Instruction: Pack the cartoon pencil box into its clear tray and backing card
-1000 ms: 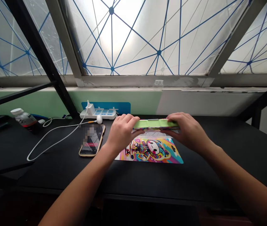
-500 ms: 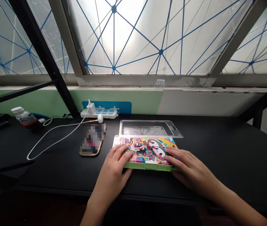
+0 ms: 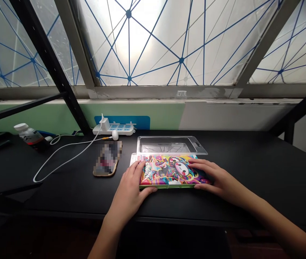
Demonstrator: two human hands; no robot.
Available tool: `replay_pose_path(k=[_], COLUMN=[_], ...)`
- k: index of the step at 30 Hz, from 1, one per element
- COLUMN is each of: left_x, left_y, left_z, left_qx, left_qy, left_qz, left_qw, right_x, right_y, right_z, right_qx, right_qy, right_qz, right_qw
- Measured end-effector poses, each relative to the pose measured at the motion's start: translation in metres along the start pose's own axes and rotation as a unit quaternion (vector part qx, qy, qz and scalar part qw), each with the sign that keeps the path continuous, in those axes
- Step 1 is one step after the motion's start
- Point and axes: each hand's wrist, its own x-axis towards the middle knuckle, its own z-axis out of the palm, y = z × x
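A flat box [image 3: 166, 171] with a bright cartoon print on its lid and a green lower edge lies on the black table. My left hand [image 3: 133, 181] grips its left end, fingers on top and thumb along the front edge. At the opposite end my right hand [image 3: 214, 178] has its fingers over the lid and its thumb against the front right corner. Just behind the box lies a clear plastic package shell [image 3: 166, 145]. Part of a white printed card [image 3: 133, 158] shows behind the box's left end. What the box contains is hidden.
Left of the box lies a phone [image 3: 107, 158], with a white cable [image 3: 61, 147] looping beside it. A white power strip [image 3: 115, 128] stands by the wall. Farther left is a bottle [image 3: 30, 136]. Black frame bars [image 3: 47, 64] slant up at the left.
Both thumbs have come up onto the box's front edge, and less of its green side shows. My left fingers have shifted toward the left end. The phone and plastic shell stay put.
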Motion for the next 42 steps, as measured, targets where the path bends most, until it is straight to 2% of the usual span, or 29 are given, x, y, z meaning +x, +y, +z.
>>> replay_pose_path(k=[3, 5, 8, 12, 15, 19, 21, 23, 26, 31, 34, 38, 42], left_x=[-0.001, -0.002, -0.004, -0.005, -0.005, -0.005, -0.003, -0.002, -0.001, -0.004, -0.004, -0.002, 0.001], left_y=[0.000, 0.000, 0.000, 0.003, 0.006, 0.006, 0.006, 0.006, 0.005, 0.003, 0.003, 0.004, 0.006], left_z=[0.000, 0.000, 0.001, 0.000, -0.002, -0.006, -0.007, -0.007, -0.007, -0.007, -0.007, -0.008, -0.008], left_qx=[-0.019, -0.026, -0.028, -0.016, -0.021, -0.041, -0.033, -0.021, -0.012, -0.008, -0.006, -0.008, 0.000], left_qy=[0.015, 0.021, 0.021, 0.014, 0.019, 0.045, 0.053, 0.054, 0.050, 0.030, 0.029, 0.029, 0.013], left_qz=[0.012, 0.012, -0.003, -0.021, -0.042, -0.086, -0.077, -0.051, -0.031, -0.019, -0.003, -0.009, 0.007], left_qw=[1.000, 0.999, 0.999, 1.000, 0.999, 0.994, 0.995, 0.997, 0.998, 0.999, 1.000, 0.999, 1.000], right_x=[0.016, 0.028, 0.045, 0.053, 0.044, 0.018, 0.004, -0.007, -0.013, -0.008, -0.008, -0.009, -0.004], right_y=[0.003, 0.004, 0.004, 0.004, 0.004, 0.008, 0.011, 0.013, 0.011, 0.006, 0.006, 0.006, 0.004], right_z=[-0.017, -0.027, -0.030, -0.017, -0.011, -0.013, -0.010, -0.006, 0.001, 0.004, 0.002, 0.001, 0.001], right_qx=[0.032, 0.066, 0.083, 0.078, 0.080, 0.075, 0.076, 0.067, 0.037, 0.027, 0.035, 0.044, 0.079], right_qy=[-0.019, -0.015, 0.041, 0.142, 0.157, 0.094, 0.057, 0.038, 0.045, 0.078, 0.101, 0.142, 0.136], right_qz=[0.011, 0.048, 0.119, 0.160, 0.155, 0.068, 0.018, -0.001, 0.006, -0.007, 0.011, 0.087, 0.148], right_qw=[0.999, 0.997, 0.989, 0.974, 0.972, 0.990, 0.995, 0.997, 0.998, 0.997, 0.994, 0.985, 0.976])
